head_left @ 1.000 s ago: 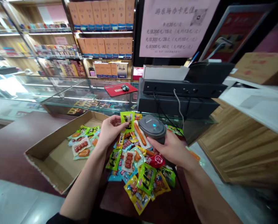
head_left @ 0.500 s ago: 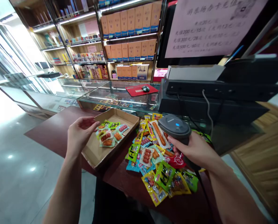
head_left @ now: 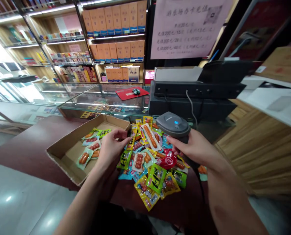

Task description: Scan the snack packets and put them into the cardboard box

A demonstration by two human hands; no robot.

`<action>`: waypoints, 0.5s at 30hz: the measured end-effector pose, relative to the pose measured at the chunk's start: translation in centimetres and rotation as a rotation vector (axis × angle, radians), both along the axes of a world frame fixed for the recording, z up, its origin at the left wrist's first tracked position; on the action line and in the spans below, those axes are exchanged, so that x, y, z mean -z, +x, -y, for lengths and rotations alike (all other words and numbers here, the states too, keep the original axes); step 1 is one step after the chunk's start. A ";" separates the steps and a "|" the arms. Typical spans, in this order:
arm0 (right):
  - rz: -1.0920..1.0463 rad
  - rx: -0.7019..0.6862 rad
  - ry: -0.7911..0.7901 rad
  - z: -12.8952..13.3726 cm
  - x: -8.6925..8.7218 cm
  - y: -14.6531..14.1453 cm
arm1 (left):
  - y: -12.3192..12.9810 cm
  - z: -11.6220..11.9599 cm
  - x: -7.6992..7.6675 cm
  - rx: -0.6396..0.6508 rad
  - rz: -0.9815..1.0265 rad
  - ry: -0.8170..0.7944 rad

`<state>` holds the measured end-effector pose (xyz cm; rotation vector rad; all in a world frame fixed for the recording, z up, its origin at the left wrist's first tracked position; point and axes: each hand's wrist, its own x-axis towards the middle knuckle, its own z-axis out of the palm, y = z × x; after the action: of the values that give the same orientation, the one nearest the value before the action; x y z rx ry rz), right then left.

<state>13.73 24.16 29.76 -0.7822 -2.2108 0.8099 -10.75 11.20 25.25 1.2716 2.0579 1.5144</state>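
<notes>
In my right hand (head_left: 194,147) is a grey handheld barcode scanner (head_left: 173,124), its blue light lit, held over the right side of a snack pile. My left hand (head_left: 113,145) hovers between the cardboard tray and the pile, fingers curved and thumb apart, with nothing seen in it. The pile holds several wrapped sausages, among them a long sausage pack (head_left: 150,136), a clear pack of small sausages (head_left: 138,161), a green packet (head_left: 156,178), a yellow packet (head_left: 146,192) and a red packet (head_left: 168,160). Several small sausage packs (head_left: 84,158) lie inside the cardboard tray (head_left: 62,163).
Behind the dark red table (head_left: 25,143) stands a glass display counter (head_left: 86,98) with a red mouse pad (head_left: 122,94) and a mouse (head_left: 136,91). A black checkout terminal (head_left: 191,107) with a pink notice (head_left: 184,29) rises at the back right. Boxed goods (head_left: 116,19) line the shelves.
My left hand has moved right, from over the tray to the pile's left edge. The view has turned right, and the scanner stays in my right hand above the pile.
</notes>
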 end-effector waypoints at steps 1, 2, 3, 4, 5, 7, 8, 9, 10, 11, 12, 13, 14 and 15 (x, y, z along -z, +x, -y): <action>-0.010 0.013 0.000 -0.1 -0.2 0.4 | 0.6 -0.8 0.5 0.040 0.019 -0.011; -0.016 0.023 -0.004 -0.3 -0.3 0.9 | 1.2 -1.7 1.0 0.075 0.034 -0.017; -0.018 0.029 -0.012 -0.4 -0.5 1.3 | 1.8 -2.6 1.4 0.104 0.040 -0.019; -0.022 0.033 -0.021 -0.5 -0.7 1.8 | 2.3 -3.4 1.7 0.128 0.035 -0.018; -0.022 0.036 -0.035 -0.6 -0.9 2.2 | 2.8 -4.3 1.9 0.148 0.021 -0.014; -0.003 0.039 -0.088 -0.8 -1.2 3.0 | 3.7 -6.1 2.1 0.183 -0.011 0.000; 0.011 0.039 -0.120 -0.9 -1.4 3.4 | 4.1 -6.9 2.0 0.201 -0.028 0.008; 0.022 0.040 -0.147 -1.0 -1.6 3.8 | 4.5 -7.7 1.8 0.217 -0.046 0.014; 0.024 0.043 -0.166 -1.0 -1.7 4.1 | 4.9 -8.4 1.6 0.233 -0.063 0.018; 0.019 0.049 -0.177 -1.1 -1.9 4.5 | 5.3 -9.1 1.3 0.247 -0.080 0.022; 0.009 0.059 -0.180 -1.2 -2.0 4.8 | 5.8 -9.7 1.1 0.261 -0.093 0.024; -0.004 0.074 -0.179 -1.2 -2.2 5.1 | 6.2 -10.2 0.9 0.278 -0.103 0.028; -0.017 0.094 -0.178 -1.2 -2.4 5.4 | 6.7 -10.7 0.8 0.297 -0.108 0.032; -0.028 0.116 -0.177 -1.2 -2.6 5.7 | 7.2 -11.1 0.7 0.318 -0.109 0.033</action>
<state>19.40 25.38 32.32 -0.9692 -2.0680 0.9615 -3.59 22.31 24.54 1.6364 1.7901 1.3660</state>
